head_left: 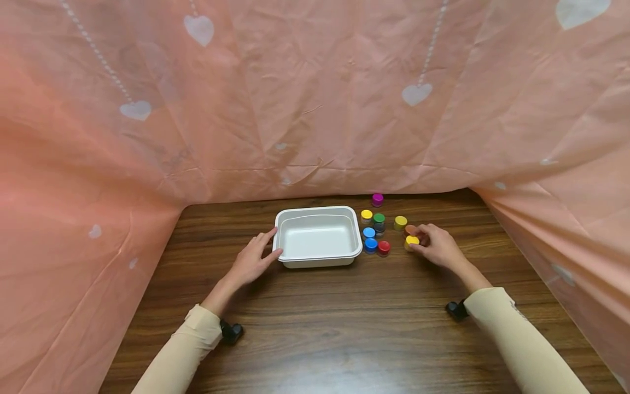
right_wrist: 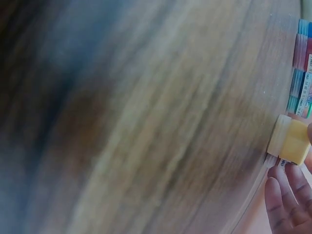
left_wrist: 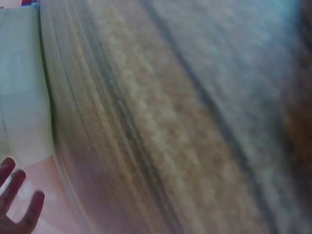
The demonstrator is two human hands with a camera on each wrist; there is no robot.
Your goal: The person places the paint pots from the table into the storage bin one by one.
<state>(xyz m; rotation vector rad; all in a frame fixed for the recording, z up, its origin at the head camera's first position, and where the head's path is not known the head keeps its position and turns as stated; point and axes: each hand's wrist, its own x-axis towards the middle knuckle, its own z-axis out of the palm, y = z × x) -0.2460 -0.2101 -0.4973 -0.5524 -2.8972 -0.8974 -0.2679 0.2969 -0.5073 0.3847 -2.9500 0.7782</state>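
Observation:
A white rectangular tray (head_left: 317,262) stands on the wooden table. My left hand (head_left: 252,259) touches its left side, fingers spread at the rim and thumb by the near corner; in the left wrist view its fingertips show beside the tray (left_wrist: 24,97). To the tray's right, my right hand (head_left: 439,247) pinches a small yellow-lidded jar (head_left: 411,241) between thumb and fingers. This jar (right_wrist: 288,139) appears upright at table level in the right wrist view. Just behind it, a brown-orange-lidded jar (head_left: 409,230) is partly hidden by the fingers.
Between tray and right hand stand several small jars, with red (head_left: 383,248), blue (head_left: 371,244), light blue (head_left: 368,233), green (head_left: 379,219) and yellow (head_left: 366,215) lids. A dull yellow lid (head_left: 401,221) and a purple one (head_left: 377,198) sit farther back. Pink curtain (head_left: 315,137) borders the table.

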